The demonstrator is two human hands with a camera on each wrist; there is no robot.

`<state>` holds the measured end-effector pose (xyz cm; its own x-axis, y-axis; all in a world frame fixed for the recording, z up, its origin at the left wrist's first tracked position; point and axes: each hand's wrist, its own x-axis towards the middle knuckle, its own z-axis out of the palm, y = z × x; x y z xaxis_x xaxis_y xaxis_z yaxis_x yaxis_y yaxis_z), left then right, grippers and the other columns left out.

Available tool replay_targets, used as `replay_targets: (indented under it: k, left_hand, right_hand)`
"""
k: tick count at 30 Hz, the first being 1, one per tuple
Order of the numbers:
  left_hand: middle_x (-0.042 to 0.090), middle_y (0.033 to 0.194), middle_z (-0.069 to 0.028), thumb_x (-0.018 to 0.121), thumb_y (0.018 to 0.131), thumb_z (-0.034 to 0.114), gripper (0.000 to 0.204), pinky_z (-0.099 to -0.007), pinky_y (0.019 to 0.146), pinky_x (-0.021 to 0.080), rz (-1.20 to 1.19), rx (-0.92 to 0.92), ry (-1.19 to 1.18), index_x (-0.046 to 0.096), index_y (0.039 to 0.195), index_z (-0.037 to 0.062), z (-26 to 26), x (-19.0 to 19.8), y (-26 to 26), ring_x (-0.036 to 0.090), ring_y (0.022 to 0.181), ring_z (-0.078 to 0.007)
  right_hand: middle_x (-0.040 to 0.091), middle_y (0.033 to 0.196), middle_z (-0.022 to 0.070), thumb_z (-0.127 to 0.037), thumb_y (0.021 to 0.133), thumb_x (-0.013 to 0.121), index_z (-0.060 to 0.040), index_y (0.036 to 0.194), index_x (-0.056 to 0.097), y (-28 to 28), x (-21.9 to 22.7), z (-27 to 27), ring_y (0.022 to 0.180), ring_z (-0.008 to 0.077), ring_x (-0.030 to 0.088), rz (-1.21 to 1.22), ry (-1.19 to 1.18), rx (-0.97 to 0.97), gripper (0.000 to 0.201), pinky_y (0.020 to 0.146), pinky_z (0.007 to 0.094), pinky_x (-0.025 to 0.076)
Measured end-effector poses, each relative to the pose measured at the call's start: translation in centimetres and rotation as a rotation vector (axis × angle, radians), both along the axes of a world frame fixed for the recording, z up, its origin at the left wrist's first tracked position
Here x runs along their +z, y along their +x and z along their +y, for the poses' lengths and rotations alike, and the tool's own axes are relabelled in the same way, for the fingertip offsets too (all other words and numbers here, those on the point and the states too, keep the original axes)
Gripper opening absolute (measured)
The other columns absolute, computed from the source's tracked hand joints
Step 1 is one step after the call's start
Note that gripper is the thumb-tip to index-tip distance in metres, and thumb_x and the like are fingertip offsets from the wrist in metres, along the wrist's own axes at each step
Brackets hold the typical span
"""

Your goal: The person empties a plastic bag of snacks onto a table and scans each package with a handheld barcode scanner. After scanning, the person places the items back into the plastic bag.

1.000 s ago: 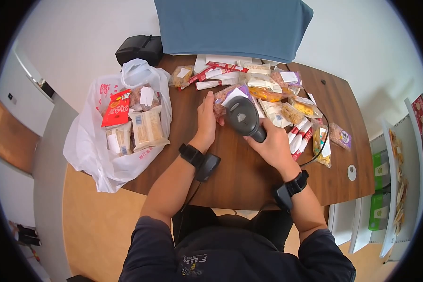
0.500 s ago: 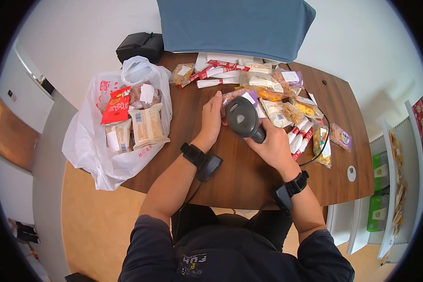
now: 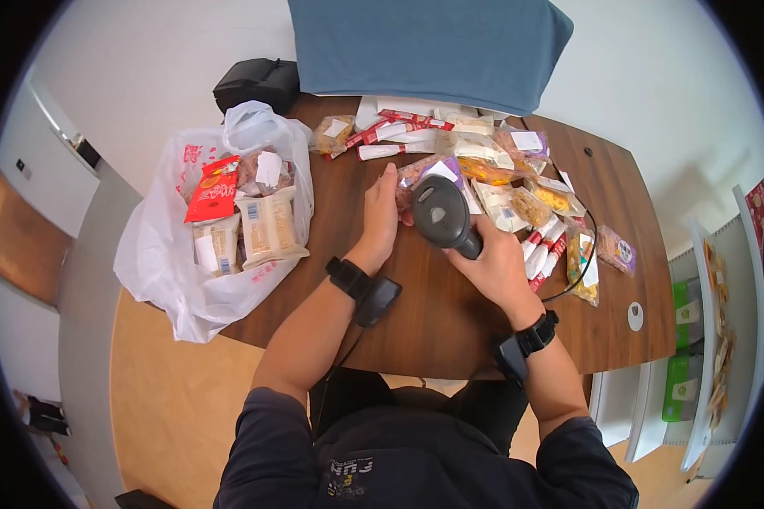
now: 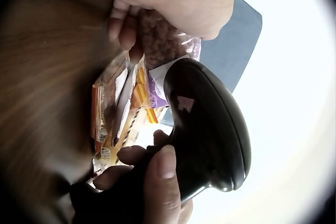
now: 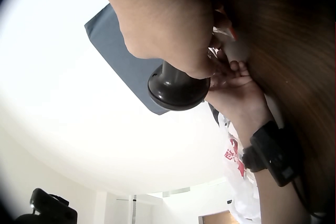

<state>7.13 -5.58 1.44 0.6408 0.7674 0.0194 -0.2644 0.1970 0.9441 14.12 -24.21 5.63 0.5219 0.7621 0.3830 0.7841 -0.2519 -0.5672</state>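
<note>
My right hand point(image 3: 498, 267) grips a black handheld barcode scanner point(image 3: 441, 209) by its handle, its head over a snack packet. That clear packet point(image 4: 159, 37) has pinkish-brown pieces inside, a purple print and a white label. At its left end my left hand point(image 3: 379, 214) holds it, with fingers curled beneath it in the left wrist view. The scanner head hides part of the packet and of the left fingers in the head view. In the right wrist view the scanner point(image 5: 176, 88) sticks out past the right hand.
Several snack packets point(image 3: 530, 206) and red-and-white sticks point(image 3: 396, 151) lie behind and to the right. On the left stands a white plastic bag point(image 3: 165, 254) with packets in it. A black boxy device point(image 3: 256, 83) and a blue cloth cover point(image 3: 433, 59) are at the back.
The packet in my left hand has been tilted and turned under the scanner, so its purple print and label show differently. The scanner has shifted slightly right. Both arms stay nearly in place.
</note>
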Motion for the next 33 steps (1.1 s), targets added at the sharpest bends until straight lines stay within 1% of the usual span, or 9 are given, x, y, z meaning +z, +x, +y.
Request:
replay_targets:
  k: [10,14,16,20,23,25,28,32,33]
  left_hand:
    - [0.065,0.076,-0.0065,0.041,0.100,0.054,0.051,-0.0290,0.047,0.046,-0.222,-0.047,-0.210,0.060,0.099,0.0065,2.9,0.4,-1.2,0.058,0.056,-0.0145]
    - [0.066,0.089,-0.0077,0.042,0.099,0.057,0.054,-0.0323,0.051,0.048,-0.585,0.234,-0.116,0.056,0.114,0.0066,5.7,2.6,-3.4,0.058,0.064,-0.0177]
    - [0.063,0.093,-0.0094,0.042,0.098,0.059,0.059,-0.0340,0.057,0.050,-0.776,0.573,-0.115,0.051,0.119,0.0048,6.8,4.9,-5.7,0.059,0.069,-0.0193]
    - [0.062,0.095,-0.0115,0.046,0.095,0.062,0.063,-0.0377,0.064,0.050,-0.840,0.776,-0.296,0.050,0.118,0.0040,9.1,5.5,-8.4,0.060,0.078,-0.0217]
    - [0.062,0.092,-0.0109,0.048,0.094,0.062,0.062,-0.0370,0.065,0.051,-0.815,0.620,-0.391,0.052,0.113,0.0034,9.4,3.9,-8.3,0.060,0.075,-0.0212]
    - [0.062,0.092,-0.0112,0.049,0.094,0.062,0.061,-0.0365,0.068,0.053,-0.628,0.399,-0.210,0.055,0.108,0.0031,8.8,2.6,-7.1,0.059,0.075,-0.0206]
    - [0.063,0.090,-0.0112,0.054,0.094,0.056,0.054,-0.0369,0.069,0.053,-0.418,0.304,-0.021,0.057,0.105,0.0028,7.5,2.0,-5.1,0.060,0.075,-0.0205]
    - [0.060,0.099,-0.0141,0.061,0.094,0.043,0.049,-0.0404,0.078,0.050,-0.133,0.408,0.196,0.052,0.117,0.0011,7.4,-0.8,-2.5,0.061,0.086,-0.0273]
    - [0.058,0.106,-0.0170,0.065,0.091,0.039,0.051,-0.0428,0.086,0.046,0.093,0.564,0.554,0.050,0.120,-0.0004,7.9,-2.3,-2.0,0.057,0.096,-0.0317]
  right_hand:
    - [0.069,0.081,0.0202,-0.027,0.075,0.079,-0.0041,0.106,0.064,-0.1,-0.2,0.2,0.077,0.0382,0.069,-0.022,0.022,0.022,0.041,0.068,0.0425,0.055]
    - [0.070,0.080,0.0200,-0.026,0.074,0.079,-0.0041,0.105,0.065,-0.3,0.0,0.2,0.076,0.0374,0.069,0.007,-0.007,0.000,0.041,0.068,0.0421,0.055]
    - [0.070,0.081,0.0199,-0.027,0.073,0.080,-0.0040,0.104,0.065,-0.4,-0.1,0.3,0.077,0.0374,0.069,0.003,0.028,0.019,0.041,0.069,0.0423,0.054]
    - [0.070,0.082,0.0199,-0.026,0.073,0.080,-0.0041,0.105,0.065,-0.6,-0.3,0.4,0.078,0.0375,0.069,-0.031,-0.016,0.026,0.041,0.070,0.0425,0.054]
    - [0.070,0.084,0.0202,-0.025,0.073,0.080,-0.0041,0.105,0.064,-0.7,-0.2,0.3,0.079,0.0375,0.069,-0.048,-0.074,0.007,0.042,0.070,0.0427,0.054]
    - [0.070,0.085,0.0201,-0.025,0.074,0.080,-0.0040,0.106,0.064,-0.8,-0.1,0.3,0.080,0.0375,0.069,-0.040,-0.039,0.041,0.042,0.070,0.0427,0.054]
    - [0.070,0.085,0.0197,-0.025,0.074,0.080,-0.0041,0.107,0.064,-0.8,0.3,0.4,0.081,0.0376,0.069,-0.026,-0.059,0.030,0.042,0.071,0.0427,0.054]
    - [0.070,0.085,0.0189,-0.027,0.074,0.079,-0.0056,0.108,0.064,-0.8,0.4,0.3,0.080,0.0373,0.069,-0.032,-0.077,0.024,0.043,0.071,0.0427,0.054]
    - [0.070,0.085,0.0189,-0.027,0.074,0.079,-0.0056,0.108,0.064,-0.8,0.3,0.3,0.080,0.0373,0.069,-0.029,-0.076,0.015,0.043,0.071,0.0427,0.054]
